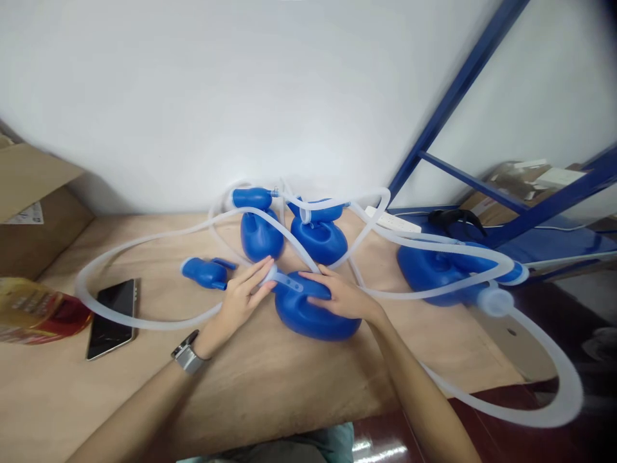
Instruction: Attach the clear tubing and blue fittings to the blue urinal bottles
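A blue plastic urinal bottle (318, 325) lies on the wooden table in front of me. My right hand (346, 297) is closed round its handle, thumb and fingers on either side. At the neck, my left hand (245, 290) pinches a translucent white cap (270, 274), whose flat strap (291, 283) reaches over the bottle. Fingers partly hide whether the cap is seated. Left of that hand rests a loose blue funnel head (205, 272) with a white rim. Two similar bottles, a left one (263, 236) and a right one (319, 243), stand behind, with funnel heads on top.
Long translucent hoses (144, 321) loop across the table. Another blue bottle (424, 273) is at right, its hose hanging past the edge. A phone (113, 318), a red-yellow container (41, 312) and a cardboard box (43, 212) are left. A blue metal frame (453, 90) and white power strip (393, 220) are right.
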Demonstrator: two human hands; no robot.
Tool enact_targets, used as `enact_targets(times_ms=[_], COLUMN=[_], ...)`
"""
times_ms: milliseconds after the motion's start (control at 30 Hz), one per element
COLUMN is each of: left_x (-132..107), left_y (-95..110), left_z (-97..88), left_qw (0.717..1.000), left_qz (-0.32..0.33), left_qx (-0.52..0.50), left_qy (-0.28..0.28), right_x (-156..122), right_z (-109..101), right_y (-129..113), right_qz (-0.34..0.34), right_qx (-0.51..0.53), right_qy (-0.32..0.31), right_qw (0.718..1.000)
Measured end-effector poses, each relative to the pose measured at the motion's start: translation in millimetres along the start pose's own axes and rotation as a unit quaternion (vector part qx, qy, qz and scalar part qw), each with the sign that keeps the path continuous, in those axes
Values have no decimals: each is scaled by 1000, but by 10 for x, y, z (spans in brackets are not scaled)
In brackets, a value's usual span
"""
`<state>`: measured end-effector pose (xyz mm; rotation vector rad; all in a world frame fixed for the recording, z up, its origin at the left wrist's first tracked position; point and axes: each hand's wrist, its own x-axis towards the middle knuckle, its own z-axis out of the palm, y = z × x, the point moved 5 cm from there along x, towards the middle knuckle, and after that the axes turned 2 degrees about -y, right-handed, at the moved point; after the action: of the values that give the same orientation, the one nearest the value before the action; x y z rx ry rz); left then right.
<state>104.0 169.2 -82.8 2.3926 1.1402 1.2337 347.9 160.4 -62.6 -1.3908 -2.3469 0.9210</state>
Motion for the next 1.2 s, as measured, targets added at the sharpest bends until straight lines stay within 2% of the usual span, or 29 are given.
enact_targets(times_ms=[167, 267, 367, 433, 533, 633, 833, 933, 1033, 1200], left_x=[-22, 16, 154, 240, 283, 246, 211, 224, 235, 246], left_y=[346, 511, 473, 399, 324, 323, 371, 378, 383, 358], left_z=[-203, -174, -76, -10, 50, 78, 77, 84, 89, 80], left_qw=[974, 973, 976, 976, 977, 978, 980, 981, 983, 987], left_qz=[73, 97, 58, 26, 3, 11, -5, -28, -41, -67], left_qx=[213, 209, 182, 178, 186, 185, 179, 170, 156, 120], left_qy=[27, -33, -102, -120, -108, -100, -86, -85, -85, -85], right_x=[-1, 15, 68, 124, 220, 302, 335, 292, 275, 380], right_z=[10, 3, -7, -10, -7, -4, -50, -47, -40, -35], right_y=[37, 10, -77, -157, -290, -330, -245, -240, -232, -228], right_qz=[-1, -12, 19, 68, 111, 137, 142, 122, 132, 144], right_qx=[22, 51, 84, 52, -45, -79, -67, -39, -39, -45], right_qy=[21, 11, -4, -3, 8, 9, 1, 20, 42, -14], right_qw=[1000, 999, 996, 996, 993, 987, 988, 992, 990, 988])
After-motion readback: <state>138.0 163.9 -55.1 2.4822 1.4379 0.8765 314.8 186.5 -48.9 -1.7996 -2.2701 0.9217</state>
